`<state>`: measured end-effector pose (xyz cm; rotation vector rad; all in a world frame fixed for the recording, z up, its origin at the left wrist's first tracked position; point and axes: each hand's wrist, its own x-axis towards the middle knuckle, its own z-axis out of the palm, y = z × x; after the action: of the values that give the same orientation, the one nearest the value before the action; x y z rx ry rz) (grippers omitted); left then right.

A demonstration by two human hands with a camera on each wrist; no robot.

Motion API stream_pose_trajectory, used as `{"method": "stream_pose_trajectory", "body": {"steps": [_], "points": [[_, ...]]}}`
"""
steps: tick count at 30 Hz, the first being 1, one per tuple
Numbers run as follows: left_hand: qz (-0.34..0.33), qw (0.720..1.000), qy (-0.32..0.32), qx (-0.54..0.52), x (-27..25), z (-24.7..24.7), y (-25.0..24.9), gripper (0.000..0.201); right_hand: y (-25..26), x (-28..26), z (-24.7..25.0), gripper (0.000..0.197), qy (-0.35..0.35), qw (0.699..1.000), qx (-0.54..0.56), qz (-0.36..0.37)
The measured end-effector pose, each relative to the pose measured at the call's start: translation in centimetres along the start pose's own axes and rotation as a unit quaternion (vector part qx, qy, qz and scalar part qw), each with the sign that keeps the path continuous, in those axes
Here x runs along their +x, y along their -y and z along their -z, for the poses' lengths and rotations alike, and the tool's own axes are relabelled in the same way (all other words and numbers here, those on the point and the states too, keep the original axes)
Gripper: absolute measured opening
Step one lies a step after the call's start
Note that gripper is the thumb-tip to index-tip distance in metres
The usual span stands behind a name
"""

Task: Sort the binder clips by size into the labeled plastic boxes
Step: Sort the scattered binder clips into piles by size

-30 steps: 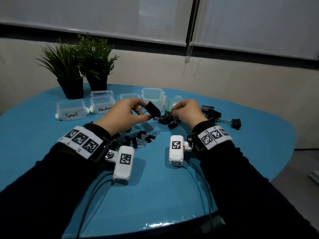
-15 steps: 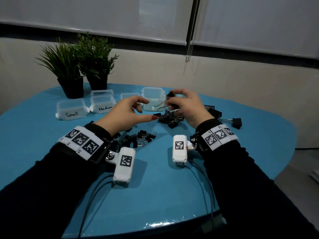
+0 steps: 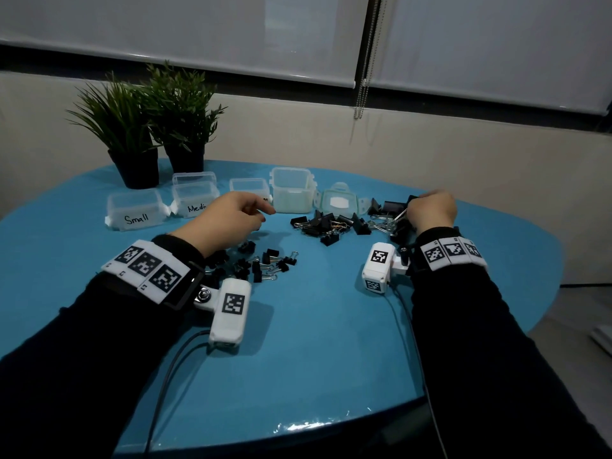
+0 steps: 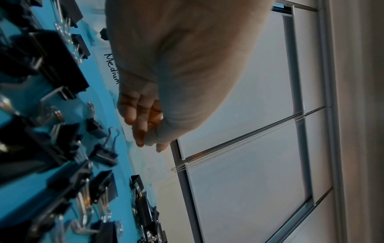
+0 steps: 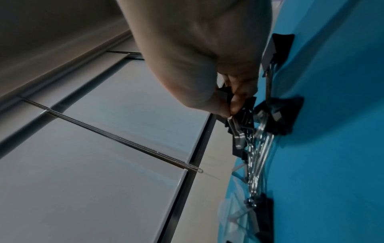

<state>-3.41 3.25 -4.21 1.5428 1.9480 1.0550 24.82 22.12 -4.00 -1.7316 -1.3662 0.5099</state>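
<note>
Right hand (image 3: pixel 432 210) pinches binder clip (image 5: pixel 239 115) at 2 o'clock (over large pile); left hand (image 3: pixel 231 217) loose, empty, above bench (image 3: pixel 314 342).

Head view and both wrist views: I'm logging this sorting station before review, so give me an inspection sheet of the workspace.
Surface: blue table, glossy at the near edge.
Job's things: Small box and Medium box at the back left; binder clips in loose piles.
Clutter: loose lid; two potted plants.
Grippers: left hand holds nothing; right hand pinches a clip's wire handle.
Cables: dark cable trails off the near edge.
Surroundings: lowered blinds, bead chain.
</note>
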Motion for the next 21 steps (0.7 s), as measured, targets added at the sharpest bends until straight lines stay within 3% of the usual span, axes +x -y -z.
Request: {"method": "stream_pose_trajectory", "body": {"steps": [9,14,17,21], "points": [[0.027,0.999,-0.003,0.027,0.7,0.7,1.0,0.028,-0.3,-0.8,0.3,0.032,-0.003,0.998,-0.059,-0.024],[0.072,0.989,0.010,0.125,0.3,2.8,1.0,0.037,2.4,-3.2,0.0,0.032,-0.037,0.994,0.018,0.105],[0.130,0.973,0.044,0.186,-0.1,3.8,1.2,0.050,4.8,-6.1,-2.1,0.022,0.094,0.973,0.098,0.187],[0.187,0.937,0.121,0.270,-1.2,5.4,0.7,0.086,6.5,-11.2,-4.6,0.027,0.357,0.896,0.113,0.237]]}}
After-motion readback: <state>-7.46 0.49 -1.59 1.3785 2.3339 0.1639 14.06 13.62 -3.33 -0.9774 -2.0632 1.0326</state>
